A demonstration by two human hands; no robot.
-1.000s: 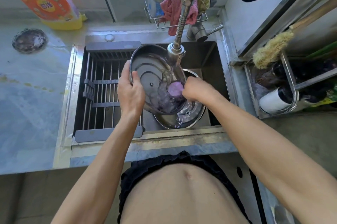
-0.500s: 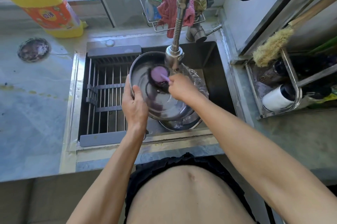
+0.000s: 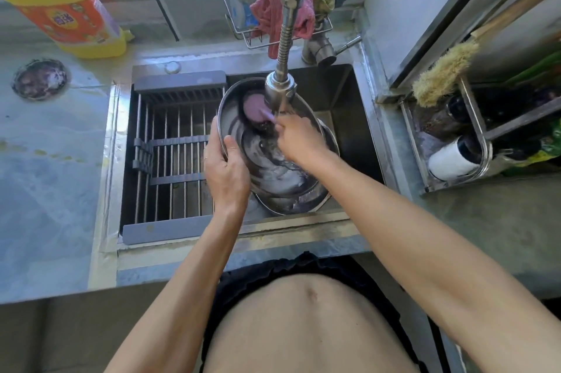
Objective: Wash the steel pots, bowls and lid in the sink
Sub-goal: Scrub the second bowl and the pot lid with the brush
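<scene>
The left hand [image 3: 226,169] grips the rim of the steel lid [image 3: 267,160], tilting it under the tap [image 3: 280,88] so water runs off into the bowl [image 3: 306,204] below. The right hand [image 3: 299,139] curls round a purple sponge [image 3: 256,107], scrubbing the lid's wet, streaky, shiny face.

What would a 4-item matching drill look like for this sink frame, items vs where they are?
Items:
1. steel lid
2. purple sponge
3. yellow detergent bottle
4. pink cloth

Places:
A. draped on the wire caddy behind the sink
B. standing on the counter, far left by the window
C. tilted over the sink, its rim gripped by the left hand
D. against the lid under the faucet head, held by the right hand

Pairs: 1-C, 2-D, 3-B, 4-A
</scene>
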